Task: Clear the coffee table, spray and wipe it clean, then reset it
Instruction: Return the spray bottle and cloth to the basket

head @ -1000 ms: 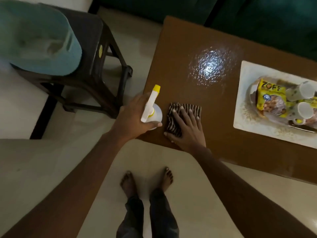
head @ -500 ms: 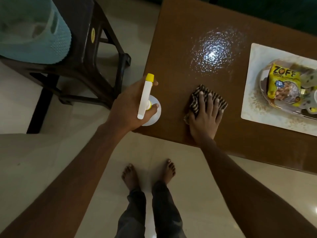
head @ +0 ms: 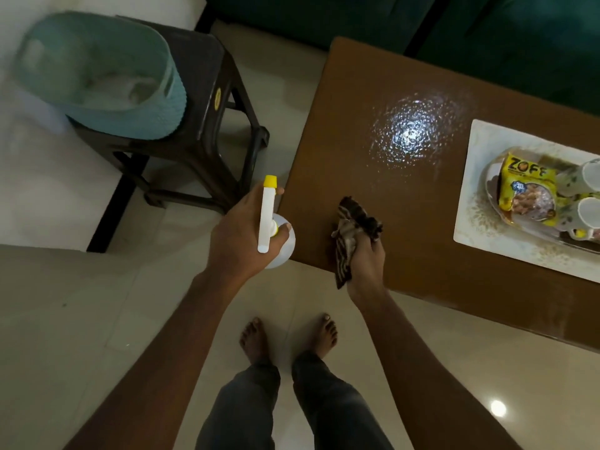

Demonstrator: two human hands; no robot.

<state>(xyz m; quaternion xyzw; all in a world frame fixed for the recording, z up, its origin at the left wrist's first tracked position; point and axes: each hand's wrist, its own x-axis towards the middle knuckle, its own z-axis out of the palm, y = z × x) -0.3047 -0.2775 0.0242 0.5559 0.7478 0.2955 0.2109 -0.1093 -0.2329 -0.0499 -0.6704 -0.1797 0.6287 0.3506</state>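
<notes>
The brown coffee table fills the right of the head view, with wet spray droplets shining near its middle. My right hand grips a bunched brown striped cloth at the table's near left corner. Just off that corner, my left hand holds a white spray bottle with a yellow nozzle, pointing away from me.
A white tray on the table's right carries a yellow snack packet and two white cups. A dark stool with a teal basket stands left of the table. A dark green sofa lies behind. My bare feet stand on the tiled floor.
My right hand lay flat on the cloth and slid it rightward; now it has gathered the cloth into a bunch and grips it. The left hand keeps hold of the bottle.
</notes>
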